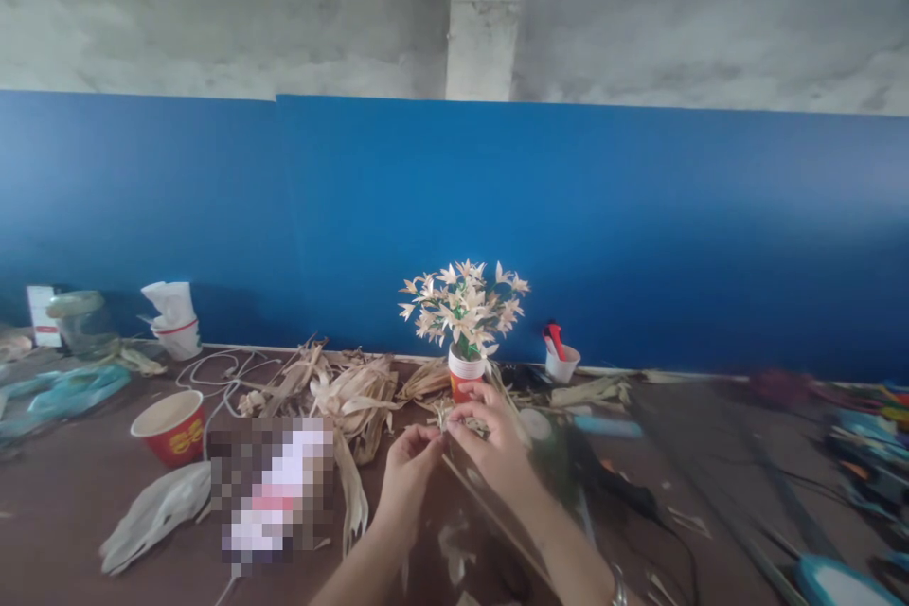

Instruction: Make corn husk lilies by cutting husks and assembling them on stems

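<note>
My left hand (410,478) and my right hand (497,450) meet at the middle of the table, fingertips pinched together. Between them shows a small pale piece (442,418), perhaps husk; its exact shape is too small to tell. Just behind my right hand stands a red and white paper cup (465,369), its lower part partly hidden by my fingers. Out of it rises a bunch of cream husk flowers (465,308) with green stems. A thin pale stick (490,507) lies below my hands, running toward my right forearm.
Dried corn husks (362,398) pile left of the flowers. Farther left are a red paper bowl (170,426), a white cable (231,374) and a glass jar (81,322). On the right lie a white cup (562,363) with a red-handled tool and a dark corded tool (625,490).
</note>
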Tool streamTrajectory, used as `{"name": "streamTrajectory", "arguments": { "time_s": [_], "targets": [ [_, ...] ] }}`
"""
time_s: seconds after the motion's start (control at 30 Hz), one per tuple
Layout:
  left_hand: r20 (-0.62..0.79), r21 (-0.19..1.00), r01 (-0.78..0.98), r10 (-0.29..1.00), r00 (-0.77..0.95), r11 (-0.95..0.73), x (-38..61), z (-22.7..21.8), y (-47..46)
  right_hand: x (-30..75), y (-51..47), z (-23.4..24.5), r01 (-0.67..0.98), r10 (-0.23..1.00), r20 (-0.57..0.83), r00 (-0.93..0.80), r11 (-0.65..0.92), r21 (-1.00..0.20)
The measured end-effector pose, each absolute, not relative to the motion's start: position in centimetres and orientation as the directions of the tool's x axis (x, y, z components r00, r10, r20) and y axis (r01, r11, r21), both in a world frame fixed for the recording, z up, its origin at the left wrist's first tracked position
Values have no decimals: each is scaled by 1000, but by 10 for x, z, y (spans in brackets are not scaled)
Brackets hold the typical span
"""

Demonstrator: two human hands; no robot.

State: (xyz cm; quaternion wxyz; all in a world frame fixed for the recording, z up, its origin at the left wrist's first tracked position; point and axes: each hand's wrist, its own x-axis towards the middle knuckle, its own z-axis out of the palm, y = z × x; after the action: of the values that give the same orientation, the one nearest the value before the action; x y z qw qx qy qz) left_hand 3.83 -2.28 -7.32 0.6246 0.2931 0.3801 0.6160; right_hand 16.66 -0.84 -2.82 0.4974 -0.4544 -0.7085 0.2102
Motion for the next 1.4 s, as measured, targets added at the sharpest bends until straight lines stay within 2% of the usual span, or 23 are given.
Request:
{"name": "streamTrajectory", "arguments": {
  "time_s": [0.2, 0.53, 1.13, 1.3, 1.4],
  "targets": [
    [-109, 881, -466, 993, -46, 75, 38, -77, -21, 167, -4, -34, 437, 867, 490, -87, 475, -764],
    [-109, 892, -446, 993, -44, 78, 39, -77, -23, 168, -4, -32, 460, 869, 483, -104, 473, -752],
    [-92, 909, -412, 994, -63, 58, 40, -85, -19, 168, -8, -29, 598, 753, 638, -161, 588, -544],
    [-71, 890, -454, 997, -43, 44, 40, -82, -21, 170, -10, -25, 549, 740, 653, -160, 617, -564],
    [-79, 892, -450, 995, -54, 46, 38, -77, -21, 179, -5, -21, 497, 728, 679, -93, 625, -602]
  ]
}}
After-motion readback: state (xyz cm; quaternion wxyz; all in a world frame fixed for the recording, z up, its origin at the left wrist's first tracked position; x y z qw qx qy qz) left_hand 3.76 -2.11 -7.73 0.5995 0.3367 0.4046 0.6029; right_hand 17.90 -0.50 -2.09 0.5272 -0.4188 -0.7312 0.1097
